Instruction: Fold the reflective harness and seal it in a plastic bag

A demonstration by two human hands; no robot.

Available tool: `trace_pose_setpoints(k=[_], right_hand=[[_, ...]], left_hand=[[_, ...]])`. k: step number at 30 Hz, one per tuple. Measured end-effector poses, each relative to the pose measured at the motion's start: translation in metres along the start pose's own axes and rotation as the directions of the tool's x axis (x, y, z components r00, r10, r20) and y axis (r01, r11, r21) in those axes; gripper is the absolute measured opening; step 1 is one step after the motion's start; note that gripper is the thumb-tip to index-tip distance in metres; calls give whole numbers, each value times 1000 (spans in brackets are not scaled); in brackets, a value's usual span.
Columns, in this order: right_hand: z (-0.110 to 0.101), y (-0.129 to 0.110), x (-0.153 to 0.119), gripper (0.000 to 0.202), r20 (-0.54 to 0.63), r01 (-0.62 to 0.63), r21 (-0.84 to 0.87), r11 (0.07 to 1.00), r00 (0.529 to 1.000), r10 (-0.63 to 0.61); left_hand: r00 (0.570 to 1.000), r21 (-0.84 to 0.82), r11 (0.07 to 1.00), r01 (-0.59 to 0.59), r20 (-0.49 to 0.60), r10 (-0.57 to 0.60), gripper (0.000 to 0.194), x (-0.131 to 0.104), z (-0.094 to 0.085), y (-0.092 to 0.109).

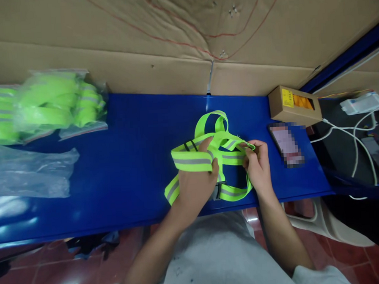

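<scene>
Lime straps [231,158] — held, between both hands [196,186]

Straps [192,161] part-hidden, phone screen [285,144] pixelated

Around the open cardboard box [291,112] on the blue bench [131,162], a phone [285,144] lies just nearer, a white power block [360,103] sits rightward, a pale plastic seat [332,227] stands lower, and red wire [181,43] hangs beyond, leftward.

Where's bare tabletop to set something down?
Widest on the blue table: between the bagged bands and the left hand. Smaller: between the neon straps and the box. Crowded: around the right hand and phone; left, by the clear bag.
</scene>
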State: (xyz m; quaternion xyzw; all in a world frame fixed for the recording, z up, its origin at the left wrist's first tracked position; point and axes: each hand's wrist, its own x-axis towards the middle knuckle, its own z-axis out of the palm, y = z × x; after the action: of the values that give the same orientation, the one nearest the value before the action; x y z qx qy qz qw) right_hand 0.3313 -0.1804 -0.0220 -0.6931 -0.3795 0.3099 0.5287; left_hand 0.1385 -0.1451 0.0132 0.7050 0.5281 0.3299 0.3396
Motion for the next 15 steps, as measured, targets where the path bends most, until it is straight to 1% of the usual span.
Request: trace_pose_setpoints(k=[2,4,6,8,9,11,13,15], right_hand=[[-3,-5,1,25,22,-67,98,993,998,65],[-9,-13,1,24,39,-94,175,980,995,88],[-15,-22,2,22,15,-47,193,980,999,45],[-20,-29,5,20,-21,34,161,986,999,-31],[-21,-30,8,20,-27,69,136,988,997,-66],[-23,-28,17,21,-10,103,49,993,995,-102],[-25,-20,26,26,19,110,-126,986,994,-109],[-26,-11,33,31,17,128,-346,929,991,-130]], left_hand=[[1000,-142,990,9,1,-9,45,-3,-9,-4],[996,-324,943,75,-12,-83,38,-8,-20,-10],[979,-515,846,139,-60,-197,36,-13,-30,-14],[946,-669,728,151,-116,-303,41,-18,-37,-16],[932,-718,678,155,-121,-341,45,-20,-40,-17],[923,-774,610,172,-90,-375,55,-23,-45,-16],[930,-811,556,181,-43,-365,63,-25,-50,-16],[950,-849,512,136,-36,-311,66,-25,-53,-17]])
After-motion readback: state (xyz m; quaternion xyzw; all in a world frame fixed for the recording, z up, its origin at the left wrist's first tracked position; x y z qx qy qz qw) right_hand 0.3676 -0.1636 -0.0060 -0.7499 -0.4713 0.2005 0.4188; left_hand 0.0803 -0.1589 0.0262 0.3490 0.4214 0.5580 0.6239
